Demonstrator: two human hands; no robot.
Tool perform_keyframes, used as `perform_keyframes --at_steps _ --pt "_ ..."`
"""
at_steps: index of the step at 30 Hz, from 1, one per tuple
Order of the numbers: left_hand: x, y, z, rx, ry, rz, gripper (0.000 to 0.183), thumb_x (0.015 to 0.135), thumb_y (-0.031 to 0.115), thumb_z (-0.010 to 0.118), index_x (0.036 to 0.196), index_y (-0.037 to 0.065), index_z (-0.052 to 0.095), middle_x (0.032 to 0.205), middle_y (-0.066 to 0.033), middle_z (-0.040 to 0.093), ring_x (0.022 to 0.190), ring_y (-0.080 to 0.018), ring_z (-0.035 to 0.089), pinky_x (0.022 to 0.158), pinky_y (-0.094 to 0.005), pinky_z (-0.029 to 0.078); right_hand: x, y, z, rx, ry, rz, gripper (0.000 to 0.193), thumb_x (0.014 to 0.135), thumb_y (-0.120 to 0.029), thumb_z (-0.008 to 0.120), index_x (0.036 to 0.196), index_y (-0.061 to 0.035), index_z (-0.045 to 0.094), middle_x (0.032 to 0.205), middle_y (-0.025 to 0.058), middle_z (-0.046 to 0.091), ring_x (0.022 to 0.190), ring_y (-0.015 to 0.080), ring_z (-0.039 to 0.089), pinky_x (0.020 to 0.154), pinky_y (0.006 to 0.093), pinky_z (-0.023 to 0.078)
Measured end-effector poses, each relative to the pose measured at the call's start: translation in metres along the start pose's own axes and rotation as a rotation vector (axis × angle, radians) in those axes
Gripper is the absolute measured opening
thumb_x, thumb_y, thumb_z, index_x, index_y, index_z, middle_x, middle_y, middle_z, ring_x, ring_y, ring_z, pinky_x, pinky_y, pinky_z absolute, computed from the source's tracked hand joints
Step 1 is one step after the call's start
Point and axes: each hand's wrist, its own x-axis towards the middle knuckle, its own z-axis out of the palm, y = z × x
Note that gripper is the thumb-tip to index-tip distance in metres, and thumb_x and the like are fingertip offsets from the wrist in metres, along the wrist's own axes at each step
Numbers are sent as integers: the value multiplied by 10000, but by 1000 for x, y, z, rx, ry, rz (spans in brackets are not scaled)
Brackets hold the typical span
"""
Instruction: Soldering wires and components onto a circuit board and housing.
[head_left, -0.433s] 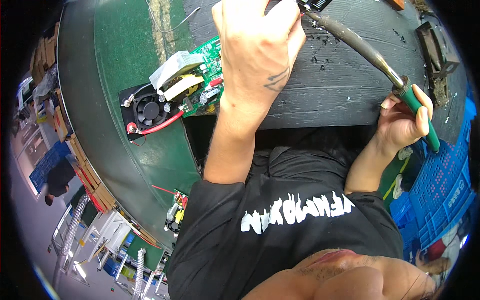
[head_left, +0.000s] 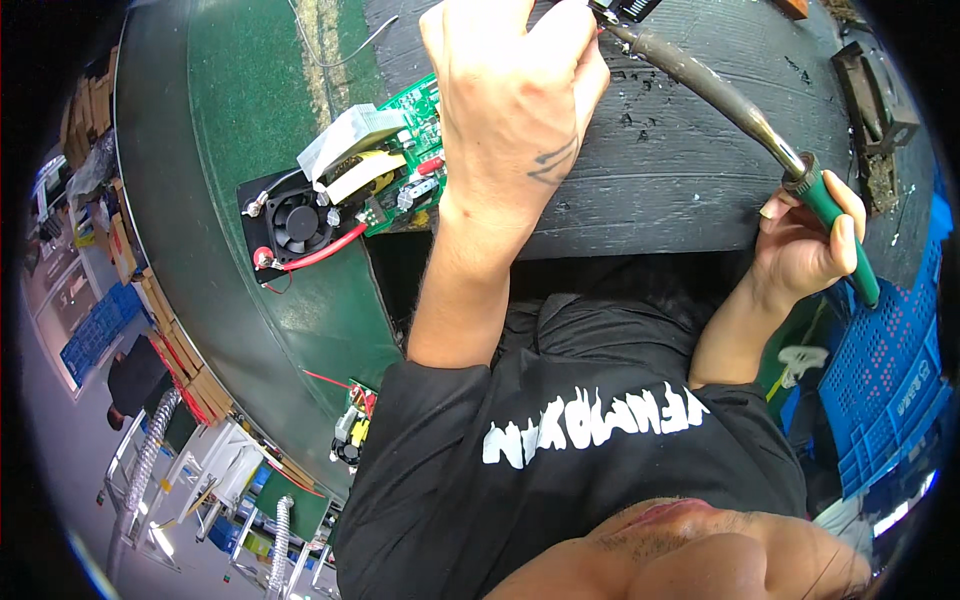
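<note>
My right hand (head_left: 808, 238) is closed around the green handle of a soldering iron (head_left: 722, 100), whose metal shaft slants up and left across the black board. The iron's tip meets a small black part (head_left: 632, 10) at the top edge of the picture. My left hand (head_left: 515, 90) is closed beside that tip, its back turned up, and its fingertips run out of the frame, so what they pinch is hidden. Left of my left wrist lies a green circuit board (head_left: 418, 128) with a black fan (head_left: 298, 222), a pale metal block and a thick red wire (head_left: 335, 248).
The dark wooden work board (head_left: 690, 190) carries small dark scraps. A rusty metal holder (head_left: 872, 100) stands at its right end, above a blue perforated crate (head_left: 880, 370). A second fan assembly (head_left: 352, 435) lies on the green mat (head_left: 330, 330). Another person (head_left: 138, 380) is far left.
My hands and the soldering iron stay almost in place. In the background, the person at far left has shifted slightly, and the figure behind the blue crate has moved mostly out of view.
</note>
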Motion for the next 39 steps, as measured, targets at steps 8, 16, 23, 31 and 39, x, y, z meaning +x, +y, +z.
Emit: perform_keyframes --at_steps 8,16,23,31,39 --pt "-2 -1 2 -1 5 5 222 670 11 687 890 22 665 1078 -145 620 1025 -307 565 883 -380 402 1 7 -6 34 -67 -98 422 834 -295 488 1063 43 595 876 242 657 574 267 624 452 294 498" --pt "-3 -2 2 -2 7 3 248 669 11 686 916 18 663 1073 -145 618 1020 -305 568 881 -377 400 2 7 -7 35 -158 -135 397 825 -282 506 1067 17 605 882 254 607 596 262 610 438 277 481" --pt "-3 -3 2 9 7 11 257 663 12 685 919 18 663 1054 -144 618 1012 -305 571 867 -378 401 3 9 -8 42 -164 -135 402 823 -284 509 1071 16 608 862 258 607 576 255 596 437 275 479" --pt "-4 -3 4 13 14 16 252 657 13 686 908 23 667 1064 -139 620 1014 -301 571 872 -376 398 1 10 -9 110 -162 -130 430 826 -307 505 1065 35 610 907 272 626 585 264 611 457 289 494" --pt "-4 -3 4 25 10 8 270 659 15 689 928 30 672 1063 -131 620 1018 -294 569 874 -373 392 -1 9 -3 52 21 -142 416 812 -289 490 1009 64 590 807 238 601 491 251 562 425 293 467"
